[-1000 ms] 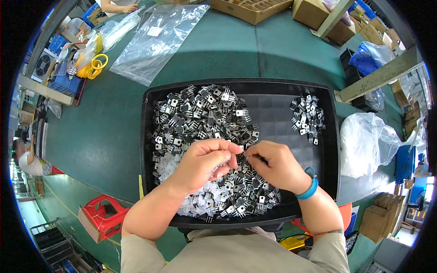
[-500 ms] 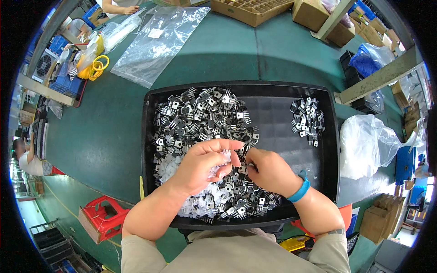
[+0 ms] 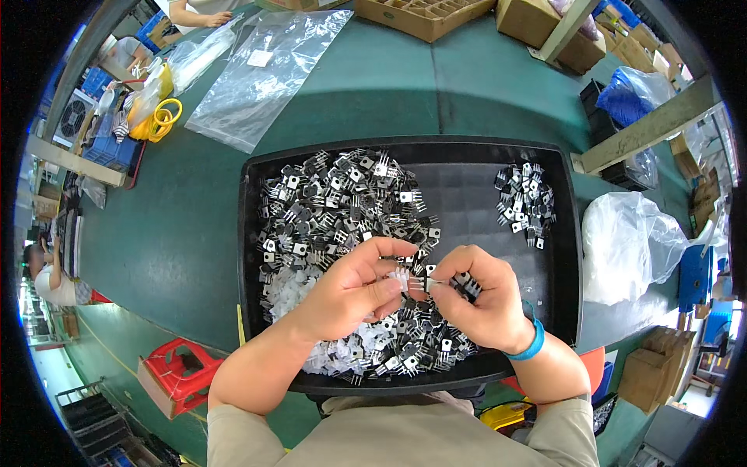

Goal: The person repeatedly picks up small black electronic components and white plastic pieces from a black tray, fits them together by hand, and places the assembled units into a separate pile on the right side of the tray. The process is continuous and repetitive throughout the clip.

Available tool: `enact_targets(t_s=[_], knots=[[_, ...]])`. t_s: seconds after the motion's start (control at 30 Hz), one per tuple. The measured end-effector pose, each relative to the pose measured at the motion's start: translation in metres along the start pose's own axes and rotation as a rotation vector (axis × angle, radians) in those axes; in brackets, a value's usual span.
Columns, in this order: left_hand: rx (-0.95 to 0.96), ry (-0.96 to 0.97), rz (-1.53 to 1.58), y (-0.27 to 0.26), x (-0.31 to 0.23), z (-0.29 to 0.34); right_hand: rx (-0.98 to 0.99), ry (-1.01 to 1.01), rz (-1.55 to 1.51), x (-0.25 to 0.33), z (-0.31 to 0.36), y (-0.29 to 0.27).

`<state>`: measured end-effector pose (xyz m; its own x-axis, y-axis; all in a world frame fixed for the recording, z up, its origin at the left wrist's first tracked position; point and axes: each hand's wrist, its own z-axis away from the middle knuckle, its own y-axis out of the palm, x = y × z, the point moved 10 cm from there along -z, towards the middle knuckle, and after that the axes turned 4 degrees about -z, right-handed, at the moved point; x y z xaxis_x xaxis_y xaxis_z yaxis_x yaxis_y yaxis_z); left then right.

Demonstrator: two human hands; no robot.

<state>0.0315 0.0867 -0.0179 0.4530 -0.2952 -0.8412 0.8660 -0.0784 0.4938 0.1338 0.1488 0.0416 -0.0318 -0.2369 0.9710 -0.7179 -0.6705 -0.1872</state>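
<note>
The black tray [image 3: 253, 233] rests on the green counter [image 3: 171, 233] and serves as the reference for all positions below.

Left hand [image 3: 350, 292]: located over the near half of the tray, fingers curled inward, thumb and forefinger pinched together on a small white plastic piece [image 3: 399, 278]. Right hand [image 3: 476, 300]: located just beside the left hand, toward the tray's right half, fingers closed in a pinch on a small component [image 3: 420, 285] with metal leads. The fingertips of both hands meet above the tray's near centre, where the white piece and the component touch. A blue wristband [image 3: 529, 346] sits on the right wrist.

Tray contents: a large pile of black components [image 3: 334, 198] covers the left and centre area. A layer of white plastic pieces [image 3: 292, 292] lies at the near-left area, partly under the left hand. A smaller separate group of components [image 3: 525, 202] lies in the far-right corner, well apart from the main pile.

Outside the tray: a clear plastic bag [image 3: 264, 74] lies on the counter beyond the far-left corner. A white bag [image 3: 626, 249] sits just beside the right wall. A red crate [image 3: 175, 373] stands below the near-left corner.
</note>
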Motion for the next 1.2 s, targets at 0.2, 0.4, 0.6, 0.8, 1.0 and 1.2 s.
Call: enact_targets(t_s=[0.2,0.4,0.6,0.8,1.0,1.2], knots=[[0.028,0.011,0.010,0.002,0.001,0.001,-0.008,-0.005,0.010,-0.003,0.002,0.003],[0.006,-0.009,0.002,0.002,0.002,0.002,-0.005,0.000,0.019,-0.004,0.002,0.005],[0.028,-0.022,-0.005,0.004,0.003,0.002,0.000,0.006,0.055,-0.002,0.002,0.004],[0.038,-0.024,-0.009,0.005,0.003,0.002,-0.007,0.013,0.052,-0.001,0.003,0.004],[0.018,-0.007,-0.029,0.004,0.006,0.001,-0.008,0.028,0.030,-0.004,0.005,0.009],[0.001,-0.031,-0.064,0.001,0.011,0.002,0.049,0.056,0.043,-0.012,0.005,0.016]])
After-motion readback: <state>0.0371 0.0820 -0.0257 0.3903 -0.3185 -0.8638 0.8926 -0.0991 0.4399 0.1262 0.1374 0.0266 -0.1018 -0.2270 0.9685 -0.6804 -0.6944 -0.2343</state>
